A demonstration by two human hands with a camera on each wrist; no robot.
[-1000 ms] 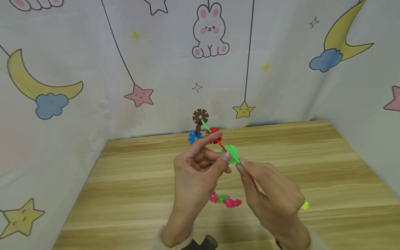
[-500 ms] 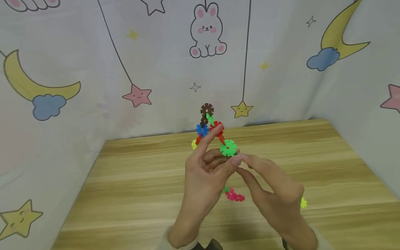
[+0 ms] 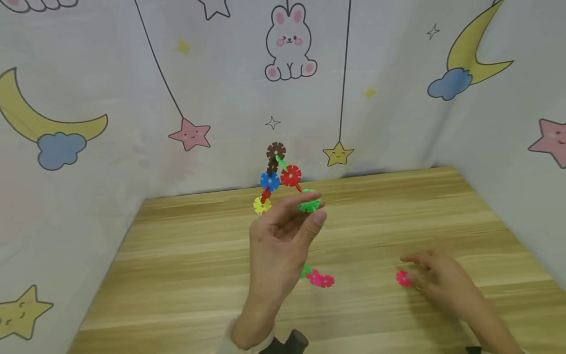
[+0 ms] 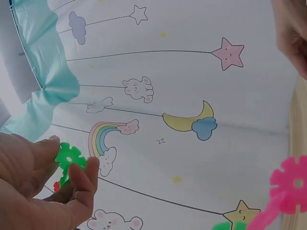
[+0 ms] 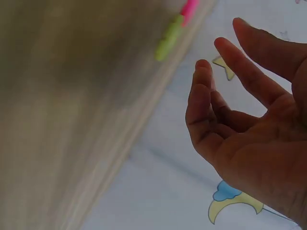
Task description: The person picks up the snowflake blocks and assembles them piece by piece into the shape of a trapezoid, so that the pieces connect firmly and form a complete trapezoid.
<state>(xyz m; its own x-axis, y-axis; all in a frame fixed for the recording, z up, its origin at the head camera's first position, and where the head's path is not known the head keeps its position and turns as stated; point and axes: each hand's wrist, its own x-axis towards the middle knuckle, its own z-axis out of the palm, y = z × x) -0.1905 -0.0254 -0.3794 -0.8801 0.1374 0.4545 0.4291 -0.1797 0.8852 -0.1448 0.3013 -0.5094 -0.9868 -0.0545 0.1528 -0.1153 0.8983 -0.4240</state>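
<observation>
My left hand [image 3: 278,248] pinches a green snowflake disc [image 3: 308,203] at one end of a raised chain of slotted plastic discs. From there the chain runs up through a red disc [image 3: 291,175] to a brown disc [image 3: 276,152], then down past a blue disc [image 3: 269,181] and a yellow disc [image 3: 262,205]. More pink discs [image 3: 322,279] and a green one show below the hand; their link is hidden behind it. My right hand [image 3: 446,282], fingers loosely bent and holding nothing, hovers near a pink disc [image 3: 403,279] joined to a yellow-green disc [image 5: 168,40].
Beneath the hands lies a wood-grain table [image 3: 185,275]. A white curtain [image 3: 239,88] with cartoon prints hangs along the table's back and sides. A dark cylindrical object [image 3: 295,341] sits by the left wrist.
My right hand has let go of the chain and moved right and down towards the pink disc on the table. The left hand still holds the chain, shifted slightly left.
</observation>
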